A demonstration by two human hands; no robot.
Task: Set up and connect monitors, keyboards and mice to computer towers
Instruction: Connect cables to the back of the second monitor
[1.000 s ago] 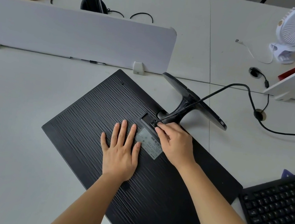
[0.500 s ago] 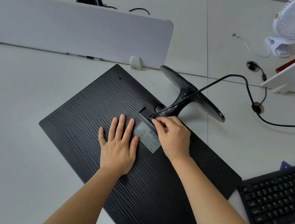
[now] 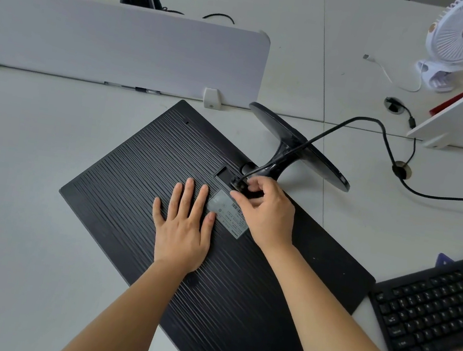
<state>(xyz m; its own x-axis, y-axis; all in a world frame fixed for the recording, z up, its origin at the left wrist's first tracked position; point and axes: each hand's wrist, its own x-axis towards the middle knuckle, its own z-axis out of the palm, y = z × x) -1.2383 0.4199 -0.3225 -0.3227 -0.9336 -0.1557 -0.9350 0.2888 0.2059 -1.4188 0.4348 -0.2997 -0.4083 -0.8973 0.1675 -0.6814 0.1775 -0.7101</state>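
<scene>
**Plug (image 3: 239, 184) goes into the monitor (image 3: 138, 192)**

The monitor lies face down on the table (image 3: 12, 204) so its sockets face me. My left hand (image 3: 182, 228) rests flat, fingers straight, on the ribbed back, I judge to stop it sliding under the push. My right hand (image 3: 266, 213) pinches the plug at the recess beside the stand (image 3: 297, 146). Its cable (image 3: 350, 123) loops over the stand with slack. The keyboard (image 3: 438, 305) waits at my right.

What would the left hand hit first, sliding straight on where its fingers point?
The left hand would likely cross only the black ribbed monitor back, then reach the white partition bracket; the port recess lies rightward.
</scene>
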